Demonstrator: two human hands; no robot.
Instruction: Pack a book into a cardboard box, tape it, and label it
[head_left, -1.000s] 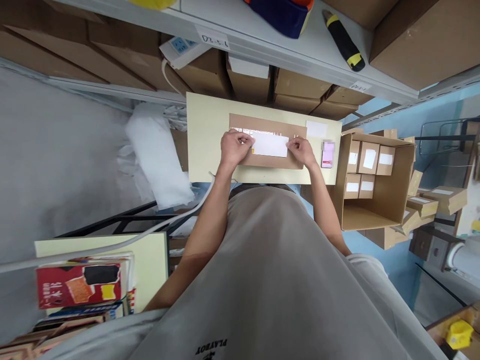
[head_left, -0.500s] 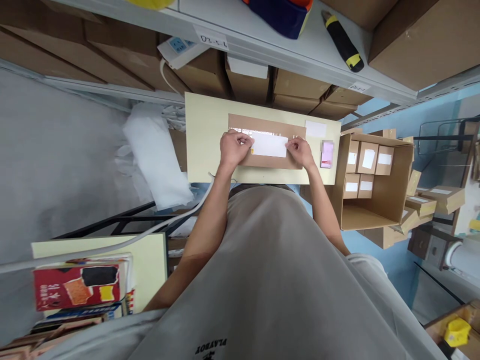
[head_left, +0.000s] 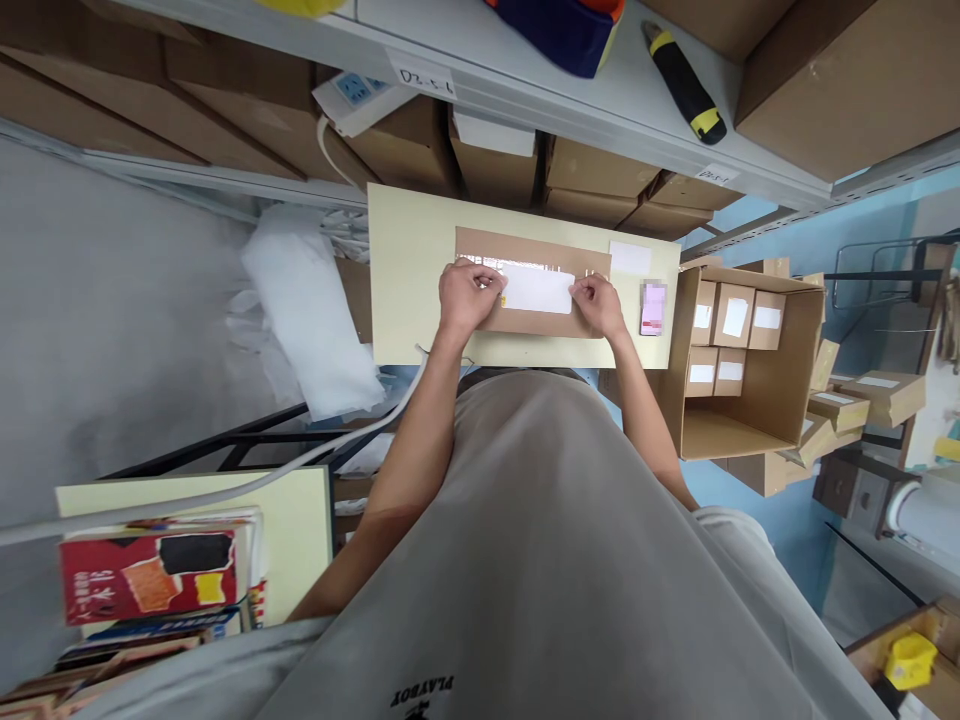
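Observation:
A white label (head_left: 538,289) lies over a flat brown cardboard box (head_left: 536,326) on the pale yellow tabletop (head_left: 411,280). My left hand (head_left: 468,296) pinches the label's left end between thumb and fingers. At its right end my right hand (head_left: 598,304) is closed in the same way. Whether the label is fully stuck down or slightly lifted I cannot tell. White printed marks show along the cardboard just above the label. A phone (head_left: 653,308) and a blank white slip (head_left: 630,258) lie to the right of the box.
To the right stands a large open carton (head_left: 742,433) with several small labelled boxes inside. A shelf edge (head_left: 495,105) crosses above, bearing a black and yellow utility knife (head_left: 686,85). Books (head_left: 150,575) are stacked lower left, and a white cable (head_left: 315,455) runs past my left arm.

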